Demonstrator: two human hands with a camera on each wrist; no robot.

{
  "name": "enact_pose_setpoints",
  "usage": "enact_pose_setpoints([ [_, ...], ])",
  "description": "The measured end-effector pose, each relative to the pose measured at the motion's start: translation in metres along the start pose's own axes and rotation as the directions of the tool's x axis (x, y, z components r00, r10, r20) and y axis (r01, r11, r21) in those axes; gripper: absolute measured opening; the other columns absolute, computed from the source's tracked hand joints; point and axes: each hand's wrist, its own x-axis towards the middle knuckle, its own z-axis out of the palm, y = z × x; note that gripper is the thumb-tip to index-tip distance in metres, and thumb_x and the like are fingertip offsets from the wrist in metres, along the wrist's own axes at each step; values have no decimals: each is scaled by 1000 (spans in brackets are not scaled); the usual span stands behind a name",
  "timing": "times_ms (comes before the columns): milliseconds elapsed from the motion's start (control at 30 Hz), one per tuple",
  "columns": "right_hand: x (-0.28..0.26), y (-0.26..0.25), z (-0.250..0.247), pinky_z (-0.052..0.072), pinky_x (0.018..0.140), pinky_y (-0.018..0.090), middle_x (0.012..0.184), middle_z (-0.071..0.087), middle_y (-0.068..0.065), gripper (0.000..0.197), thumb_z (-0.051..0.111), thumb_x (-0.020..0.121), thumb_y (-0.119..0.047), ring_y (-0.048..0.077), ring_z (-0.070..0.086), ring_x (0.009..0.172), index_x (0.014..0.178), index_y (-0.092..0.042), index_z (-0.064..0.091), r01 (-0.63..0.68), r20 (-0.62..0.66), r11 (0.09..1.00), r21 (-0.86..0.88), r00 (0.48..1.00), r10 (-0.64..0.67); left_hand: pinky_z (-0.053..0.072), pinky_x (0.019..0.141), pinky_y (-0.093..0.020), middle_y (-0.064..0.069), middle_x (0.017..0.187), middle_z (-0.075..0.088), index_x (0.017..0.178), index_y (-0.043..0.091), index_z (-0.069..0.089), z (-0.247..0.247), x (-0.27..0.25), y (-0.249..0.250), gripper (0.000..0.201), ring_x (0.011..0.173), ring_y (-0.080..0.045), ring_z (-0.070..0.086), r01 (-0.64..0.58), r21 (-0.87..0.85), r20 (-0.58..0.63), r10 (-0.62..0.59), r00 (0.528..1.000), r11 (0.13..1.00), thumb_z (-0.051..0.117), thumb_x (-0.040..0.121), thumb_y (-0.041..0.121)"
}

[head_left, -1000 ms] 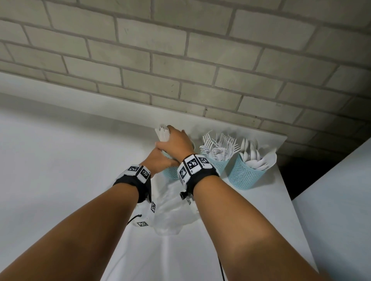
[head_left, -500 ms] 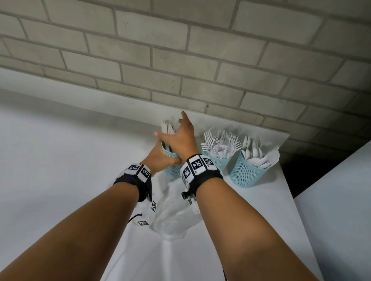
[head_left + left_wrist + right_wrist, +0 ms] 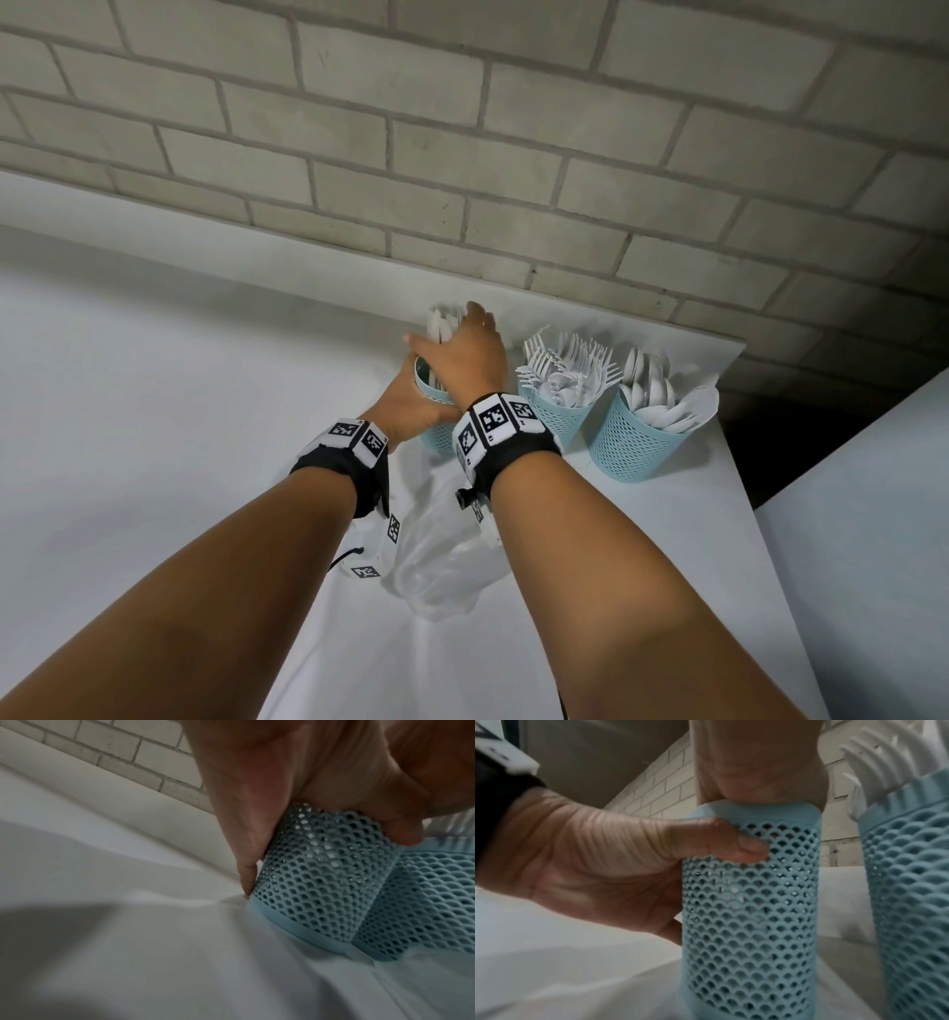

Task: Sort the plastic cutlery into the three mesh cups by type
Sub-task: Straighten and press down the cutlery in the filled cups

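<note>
The white table (image 3: 642, 539) runs back to the brick wall (image 3: 462, 128), and a crumpled clear plastic bag (image 3: 441, 565) lies on it under my wrists. Three blue mesh cups stand in a row at the back: the spoon cup (image 3: 642, 442) on the right, the fork cup (image 3: 562, 416) touching it, and the leftmost cup (image 3: 436, 437) just beside that, holding what look like knives (image 3: 439, 324). My left hand (image 3: 405, 406) wraps the leftmost cup's side, thumb pressed into the mesh, steadying it. A second ago my right hand (image 3: 470, 360) was closed around a bundle of cutlery above that cup; now its fingers lie straight and relaxed across the rim and the protruding tips, holding nothing. I judge the bundle is dropped in and I am only patting it level. With no loose cutlery in sight, the sorting looks nearly finished.
</note>
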Motion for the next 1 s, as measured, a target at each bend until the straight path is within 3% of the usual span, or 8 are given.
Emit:
enact_pose_setpoints([
  [133, 1, -3, 0, 40, 101, 43, 106, 64, 6, 40, 61, 79, -46, 26, 56, 103, 105, -15, 58, 76, 139, 995, -67, 988, -66, 51, 80, -16, -5, 107, 66, 123, 12, 48, 1, -1, -1, 68, 96, -4, 65, -5, 7, -8, 5, 1000, 1000, 77, 63, -3],
  [233, -5, -3, -2, 53, 78, 40, 86, 66, 3, 20, 57, 84, -32, 24, 62, 81, 95, -16, 55, 58, 2, 983, 173, 998, -59, 53, 85, -25, -5, 105, 64, 115, 20, 48, 0, 0, -4, 70, 95, -9, 64, 0, 8, -42, 0, 999, 1000, 83, 55, 9],
  [333, -8, -3, -7, 54, 73, 42, 79, 64, 5, 15, 59, 86, -27, 23, 62, 73, 88, -14, 53, 62, -100, 924, 378, 995, -26, 52, 82, -29, -6, 103, 64, 115, 11, 49, 1, 0, -3, 75, 91, -9, 64, 8, 34, -41, -6, 999, 999, 86, 51, 18],
  [433, -8, -1, -11, 55, 77, 38, 91, 66, 6, 29, 66, 84, -29, 21, 64, 80, 103, -12, 53, 61, -122, 896, 439, 992, -8, 52, 83, -21, 0, 103, 62, 112, 21, 49, 0, 0, -1, 72, 91, 3, 63, 30, 57, -55, -27, 998, 998, 88, 52, 11],
  [533, -8, 1, -14, 50, 90, 29, 114, 61, 6, 58, 74, 79, -28, 17, 59, 102, 128, -17, 43, 28, -84, 868, 495, 996, 16, 50, 96, -40, -5, 117, 60, 128, 13, 41, -2, -1, -2, 101, 109, -16, 61, 71, 86, -73, -65, 995, 994, 93, 43, 32],
  [667, -8, 2, -17, 32, 97, 20, 149, 35, 6, 92, 77, 77, -27, 17, 37, 135, 147, -20, 19, 23, -27, 870, 493, 1000, -10, 50, 97, -43, -3, 118, 59, 130, 14, 36, -3, -2, 0, 106, 111, -16, 60, 106, 113, -71, -98, 993, 988, 93, 42, 35],
  [767, -7, 3, -14, 31, 102, 23, 153, 28, 6, 95, 73, 80, -25, 20, 34, 137, 150, -21, 10, 22, -41, 914, 405, 999, -6, 49, 96, -37, -2, 117, 57, 130, 13, 34, -4, -2, 2, 111, 109, -15, 58, 109, 129, -69, -101, 992, 986, 90, 37, 37],
  [1000, -3, 0, -9, 46, 98, 37, 139, 50, 11, 95, 66, 83, -44, 30, 55, 119, 150, -17, 5, 0, 57, 968, 251, 998, -15, 49, 98, -38, -3, 119, 60, 131, 13, 39, -6, -1, 7, 101, 109, -14, 60, 92, 165, -27, -88, 996, 982, 89, 46, 33],
])
